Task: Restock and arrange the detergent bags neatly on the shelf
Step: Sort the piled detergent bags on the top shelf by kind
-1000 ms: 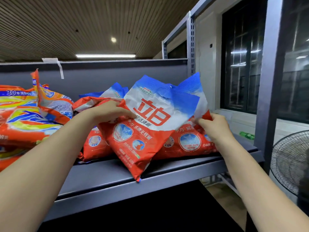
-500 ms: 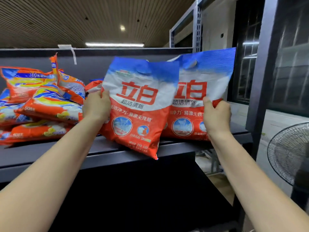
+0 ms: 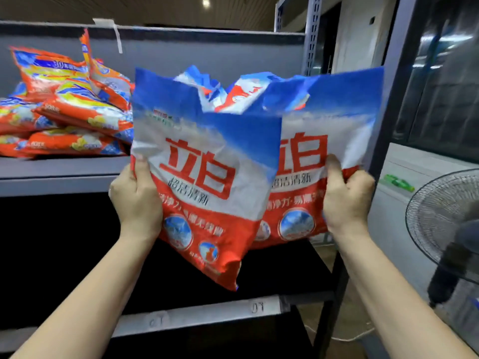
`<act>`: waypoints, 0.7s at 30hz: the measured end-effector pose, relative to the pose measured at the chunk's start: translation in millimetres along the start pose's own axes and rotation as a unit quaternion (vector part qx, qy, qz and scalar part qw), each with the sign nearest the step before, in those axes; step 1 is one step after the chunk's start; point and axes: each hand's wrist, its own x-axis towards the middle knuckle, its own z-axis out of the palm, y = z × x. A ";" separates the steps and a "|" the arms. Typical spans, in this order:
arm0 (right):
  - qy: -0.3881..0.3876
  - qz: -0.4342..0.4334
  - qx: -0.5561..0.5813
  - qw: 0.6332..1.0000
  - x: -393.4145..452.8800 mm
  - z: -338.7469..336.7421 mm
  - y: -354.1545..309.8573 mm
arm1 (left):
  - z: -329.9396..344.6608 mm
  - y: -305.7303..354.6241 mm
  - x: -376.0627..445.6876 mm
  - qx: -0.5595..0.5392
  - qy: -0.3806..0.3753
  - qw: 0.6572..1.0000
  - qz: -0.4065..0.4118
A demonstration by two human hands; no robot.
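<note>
Two detergent bags are held up in front of the shelf (image 3: 64, 167), clear of its top board. The left hand (image 3: 136, 200) grips the left bag (image 3: 204, 177) by its left edge, thumb on the front and fingers curled behind. The right hand (image 3: 347, 200) pinches the right bag (image 3: 326, 141) — thumb pressed on its face, fingers wrapped round the right edge. The left bag overlaps the right one. More bags (image 3: 228, 92) lie behind them on the shelf; an orange pile (image 3: 70, 110) sits at the shelf's left. A fan (image 3: 440, 224) stands right of the shelf.
</note>
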 end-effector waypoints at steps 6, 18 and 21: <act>-0.096 0.105 0.020 0.990 -26.4 -23.5 64.4 | -4.7 -19.9 -64.9 -0.006 -0.008 0.992 -0.128; -0.181 0.331 0.000 0.926 -43.0 -14.6 177.0 | 20.8 -92.4 -125.0 0.124 0.026 0.902 -0.413; -0.137 0.372 0.020 0.918 -42.7 1.1 213.8 | 42.7 -122.8 -121.7 0.083 0.056 0.875 -0.474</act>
